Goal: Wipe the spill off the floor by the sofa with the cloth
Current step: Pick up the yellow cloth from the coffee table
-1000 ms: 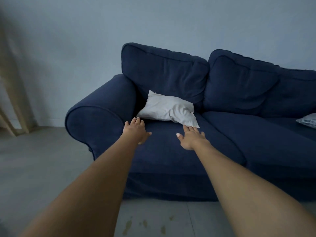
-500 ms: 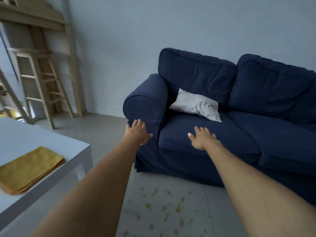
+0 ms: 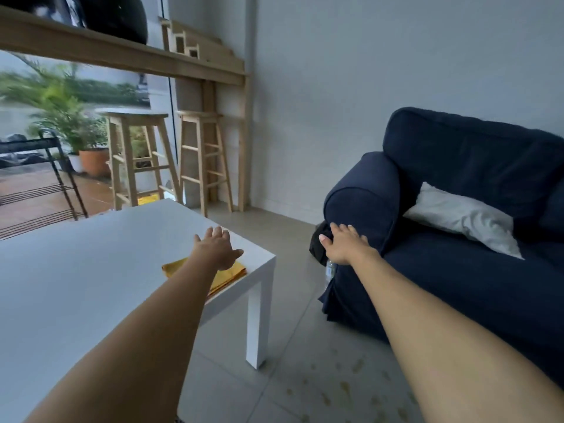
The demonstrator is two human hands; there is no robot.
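Note:
A folded yellow cloth (image 3: pixel 229 275) lies near the right corner of the white table (image 3: pixel 91 270). My left hand (image 3: pixel 217 248) hovers open just above the cloth, partly hiding it, fingers spread, holding nothing. My right hand (image 3: pixel 345 245) is stretched out open in front of the armrest of the dark blue sofa (image 3: pixel 457 270), empty. The spill (image 3: pixel 345 389) shows as several yellowish-brown spots on the grey floor tiles in front of the sofa, between the table leg and my right forearm.
A white pillow (image 3: pixel 464 218) rests on the sofa seat. A dark bag (image 3: pixel 319 242) and a bottle (image 3: pixel 329 270) sit beside the armrest. Two wooden stools (image 3: pixel 171 160) stand by the window under a wooden counter. A black wire rack (image 3: pixel 39 178) stands far left.
My view has swung left from the sofa to the table. My left hand now hangs over the yellow cloth, and my right hand is by the armrest instead of over the seat.

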